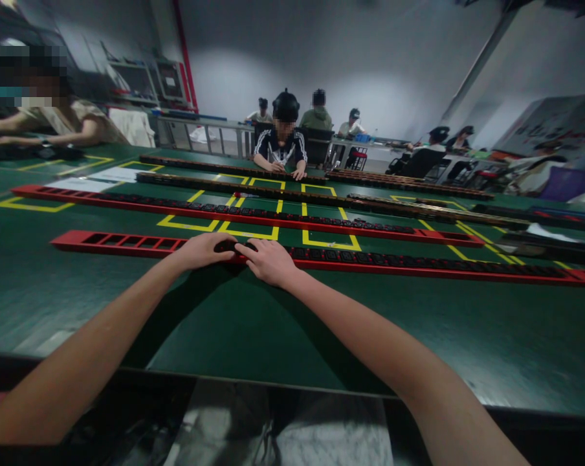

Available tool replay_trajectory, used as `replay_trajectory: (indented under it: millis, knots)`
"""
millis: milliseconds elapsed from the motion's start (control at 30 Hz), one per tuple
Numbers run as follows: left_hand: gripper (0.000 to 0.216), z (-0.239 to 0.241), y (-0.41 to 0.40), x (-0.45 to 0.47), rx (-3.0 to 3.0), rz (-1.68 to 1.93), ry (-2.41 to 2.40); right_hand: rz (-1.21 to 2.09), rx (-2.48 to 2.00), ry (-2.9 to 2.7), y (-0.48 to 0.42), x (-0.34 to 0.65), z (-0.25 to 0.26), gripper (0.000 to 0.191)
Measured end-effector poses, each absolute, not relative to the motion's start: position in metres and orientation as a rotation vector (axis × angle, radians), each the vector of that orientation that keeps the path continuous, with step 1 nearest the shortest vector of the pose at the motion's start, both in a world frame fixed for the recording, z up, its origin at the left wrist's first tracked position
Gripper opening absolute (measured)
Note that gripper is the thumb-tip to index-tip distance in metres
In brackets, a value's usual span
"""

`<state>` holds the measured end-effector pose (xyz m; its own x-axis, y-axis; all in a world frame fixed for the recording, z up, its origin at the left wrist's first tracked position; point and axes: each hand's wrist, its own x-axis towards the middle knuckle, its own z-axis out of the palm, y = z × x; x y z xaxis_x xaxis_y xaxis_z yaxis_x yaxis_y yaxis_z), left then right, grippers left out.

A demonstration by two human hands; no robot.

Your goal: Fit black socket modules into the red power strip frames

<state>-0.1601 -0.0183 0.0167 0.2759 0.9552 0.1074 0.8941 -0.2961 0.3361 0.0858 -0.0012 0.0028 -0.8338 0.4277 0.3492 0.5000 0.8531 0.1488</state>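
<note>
A long red slotted strip (321, 264) lies across the green table in front of me. Its slots at the left end are bare, while black square inserts (360, 257) fill those to the right. My left hand (206, 250) is curled at the strip, with thumb and fingers around a black insert (227, 246). From the right, my right hand (272, 260) meets it there, fingers bent onto the same spot with the fingertips close together. The hands partly hide this insert, so how deep it sits in its slot cannot be seen.
A second red strip (176, 205) with black inserts lies behind the first. Dark strips (253, 188) stretch farther back across yellow tape outlines (331, 246). Paper sheets (103, 178) lie at the left. One co-worker (283, 142) sits opposite, another (74, 123) at the left.
</note>
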Motion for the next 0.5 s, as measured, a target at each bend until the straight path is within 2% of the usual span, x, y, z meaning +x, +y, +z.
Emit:
replay_trajectory:
  millis: [500]
  knots:
    - [0.061, 0.0164, -0.0183, -0.1598, 2.317, 0.439, 1.74, -0.322, -0.695, -2.726, -0.0017, 0.0863, 0.0047, 0.047]
